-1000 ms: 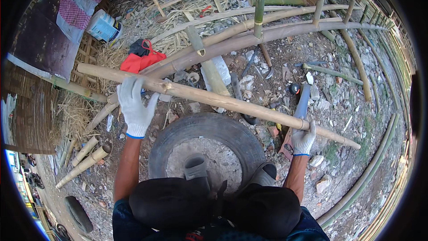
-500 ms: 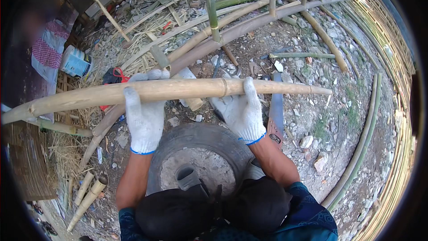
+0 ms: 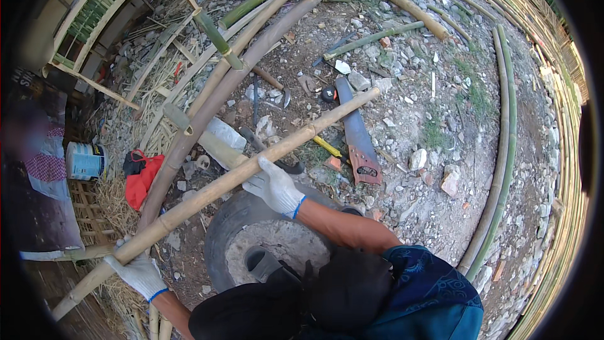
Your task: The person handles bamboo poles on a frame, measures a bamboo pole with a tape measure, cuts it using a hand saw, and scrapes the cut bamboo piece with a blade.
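Observation:
A long pale bamboo pole [image 3: 220, 185] slants across in front of me, its left end near and its right end farther off. My left hand [image 3: 141, 273], in a white knitted glove, is closed round its lower left part. Gripping the pole near its middle is my right hand [image 3: 277, 187], gloved the same way, thumb on the near side and the other fingers partly hidden under it. Just beyond the pole lie a handsaw [image 3: 357, 127] with a reddish-brown handle, a yellow-handled tool [image 3: 328, 147] and a round black tape measure [image 3: 328, 94].
A tyre [image 3: 217, 249] with a grey filled centre lies at my feet. Beyond my hands runs a thick brown bamboo beam [image 3: 207, 110] with uprights. A red bag [image 3: 143, 182] and a white bucket [image 3: 86, 161] stand left. Bamboo poles [image 3: 502, 151] lie right on rubble.
The bamboo pole has swung from nearly level to a steep slant, left end toward me. My left hand has moved down and left, my right hand leftward and nearer. The view has turned too.

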Available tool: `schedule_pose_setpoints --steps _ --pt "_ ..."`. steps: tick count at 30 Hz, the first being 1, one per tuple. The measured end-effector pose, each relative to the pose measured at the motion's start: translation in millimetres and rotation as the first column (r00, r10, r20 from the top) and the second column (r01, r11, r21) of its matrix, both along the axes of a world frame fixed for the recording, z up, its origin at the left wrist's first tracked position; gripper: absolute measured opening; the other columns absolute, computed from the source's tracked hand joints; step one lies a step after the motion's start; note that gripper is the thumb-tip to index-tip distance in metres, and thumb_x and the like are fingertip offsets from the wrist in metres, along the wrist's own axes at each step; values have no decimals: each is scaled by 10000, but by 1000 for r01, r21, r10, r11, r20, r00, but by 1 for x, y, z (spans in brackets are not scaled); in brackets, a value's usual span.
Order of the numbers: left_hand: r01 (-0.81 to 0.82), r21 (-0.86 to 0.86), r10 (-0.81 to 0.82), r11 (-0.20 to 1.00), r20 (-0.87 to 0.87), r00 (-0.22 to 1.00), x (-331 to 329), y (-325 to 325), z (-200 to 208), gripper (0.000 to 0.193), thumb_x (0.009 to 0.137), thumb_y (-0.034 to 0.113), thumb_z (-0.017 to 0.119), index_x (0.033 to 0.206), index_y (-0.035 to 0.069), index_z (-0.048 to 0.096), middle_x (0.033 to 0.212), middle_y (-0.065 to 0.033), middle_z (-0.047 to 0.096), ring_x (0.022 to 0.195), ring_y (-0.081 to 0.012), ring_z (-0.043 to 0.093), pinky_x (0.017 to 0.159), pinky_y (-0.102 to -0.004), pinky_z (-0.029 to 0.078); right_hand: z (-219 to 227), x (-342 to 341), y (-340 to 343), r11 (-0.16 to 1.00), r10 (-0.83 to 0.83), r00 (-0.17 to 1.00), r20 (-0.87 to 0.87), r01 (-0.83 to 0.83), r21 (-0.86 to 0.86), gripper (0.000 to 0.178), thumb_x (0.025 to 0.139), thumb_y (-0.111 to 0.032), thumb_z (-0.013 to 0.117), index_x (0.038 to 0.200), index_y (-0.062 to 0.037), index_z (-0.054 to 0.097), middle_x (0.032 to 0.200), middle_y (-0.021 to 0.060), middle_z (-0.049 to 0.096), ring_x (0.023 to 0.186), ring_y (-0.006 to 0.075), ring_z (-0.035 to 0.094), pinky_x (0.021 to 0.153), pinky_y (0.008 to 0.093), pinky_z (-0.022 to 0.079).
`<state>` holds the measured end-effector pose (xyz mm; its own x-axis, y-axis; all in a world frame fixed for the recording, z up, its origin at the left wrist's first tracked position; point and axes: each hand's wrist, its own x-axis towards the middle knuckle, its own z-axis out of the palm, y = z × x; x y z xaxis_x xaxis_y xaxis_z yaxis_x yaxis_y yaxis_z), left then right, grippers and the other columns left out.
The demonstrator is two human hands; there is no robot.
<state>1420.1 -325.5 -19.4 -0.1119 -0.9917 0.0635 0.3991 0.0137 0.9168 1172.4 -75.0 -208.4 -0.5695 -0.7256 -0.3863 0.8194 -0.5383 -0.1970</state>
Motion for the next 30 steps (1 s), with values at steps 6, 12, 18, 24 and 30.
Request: schedule_pose_setpoints --steps 6,12,18,24,30 --pt "-139 104 138 985 18 990 71 6 -31 849 990 546 660 1458 -99 364 1352 -270 510 1285 -374 546 1136 -512 469 5 12 -4 972 182 956 -228 -141 186 663 1005 -499 663 1449 -46 468 1295 104 627 1179 243 634 1003 417 545" --pt "-367 209 346 906 129 929 75 38 -67 718 1079 457 524 1447 -142 380 1387 -293 519 1303 -368 549 1170 -480 447 -7 7 -11 903 348 917 -193 -273 332 615 1006 -507 660 1376 -33 533 1236 137 657 1053 230 689 885 374 596" --pt "-494 399 470 773 164 867 186 49 -161 739 1035 448 604 1512 -58 351 1444 -279 472 1365 -388 496 1184 -515 430 -30 9 18 668 709 653 -266 -502 549 625 1016 -529 630 1341 4 596 1215 158 681 1020 230 707 861 356 601" --pt "-492 322 362 809 388 848 185 71 -170 727 1035 438 605 1505 -61 363 1442 -280 477 1364 -388 498 1181 -510 430 -57 -45 69 707 600 757 -259 -350 614 551 1045 -443 613 1377 -4 585 1220 141 704 1019 209 704 875 349 593" --pt "-442 247 216 862 611 762 155 89 -180 713 1034 427 607 1498 -64 377 1441 -281 483 1364 -388 500 1179 -504 430 -148 -175 96 350 558 707 -434 274 896 523 991 -358 640 1369 -1 589 1216 204 713 1047 307 711 929 406 559"
